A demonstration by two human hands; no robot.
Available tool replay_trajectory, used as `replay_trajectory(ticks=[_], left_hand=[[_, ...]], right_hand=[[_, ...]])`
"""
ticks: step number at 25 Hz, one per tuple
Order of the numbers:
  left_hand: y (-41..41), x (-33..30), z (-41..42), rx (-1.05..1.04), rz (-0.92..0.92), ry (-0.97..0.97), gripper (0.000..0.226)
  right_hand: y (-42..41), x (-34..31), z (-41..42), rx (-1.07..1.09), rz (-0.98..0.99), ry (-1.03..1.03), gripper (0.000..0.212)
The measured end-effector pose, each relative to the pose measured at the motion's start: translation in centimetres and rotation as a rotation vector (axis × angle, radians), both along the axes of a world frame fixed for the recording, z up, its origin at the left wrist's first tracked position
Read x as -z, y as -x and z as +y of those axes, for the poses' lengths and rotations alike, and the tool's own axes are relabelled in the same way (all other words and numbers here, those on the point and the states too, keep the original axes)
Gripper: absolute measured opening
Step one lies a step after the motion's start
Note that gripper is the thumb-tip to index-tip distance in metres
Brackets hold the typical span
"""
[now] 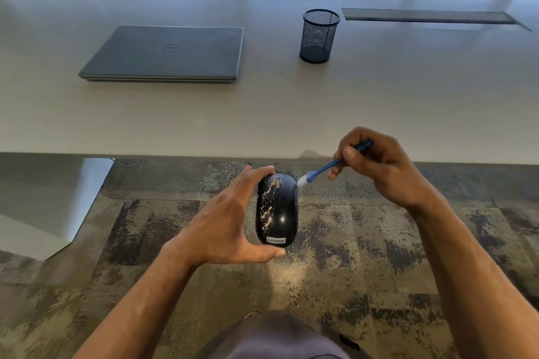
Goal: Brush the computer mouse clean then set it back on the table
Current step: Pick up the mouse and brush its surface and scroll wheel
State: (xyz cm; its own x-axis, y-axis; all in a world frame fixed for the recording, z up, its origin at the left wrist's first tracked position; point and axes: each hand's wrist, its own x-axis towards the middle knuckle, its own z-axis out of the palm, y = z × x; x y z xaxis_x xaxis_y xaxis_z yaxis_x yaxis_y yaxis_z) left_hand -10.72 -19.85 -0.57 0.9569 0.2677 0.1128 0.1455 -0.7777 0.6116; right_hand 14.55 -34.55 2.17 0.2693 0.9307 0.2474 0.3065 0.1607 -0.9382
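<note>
Left hand (230,221) clamped lengthwise on black computer mouse (277,210), thumb at near end, fingertips at far end, held over patterned carpet (364,256), below edge of white table (262,114). Pale specks down mouse's left half. Right hand (376,166) pinching blue brush (332,165), white bristles at mouse's far right edge, apparently touching. On table: closed laptop (166,52), mesh pen cup (319,36).
</note>
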Motion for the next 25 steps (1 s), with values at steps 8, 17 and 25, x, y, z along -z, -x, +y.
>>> replay_trajectory(ticks=[8, 17, 25], left_hand=[[-0.1, 0.1, 1.2, -0.006, 0.000, 0.006, 0.117], [-0.3, 0.6, 1.9, -0.021, 0.005, 0.021, 0.118], [-0.2, 0.6, 1.9, 0.001, -0.014, 0.000, 0.116]], right_hand=[[0.8, 0.8, 0.4, -0.040, 0.017, 0.020, 0.022], [3.1, -0.7, 3.0, 0.167, -0.002, -0.048, 0.018], [3.7, -0.6, 5.5, 0.286, -0.038, -0.006, 0.017]])
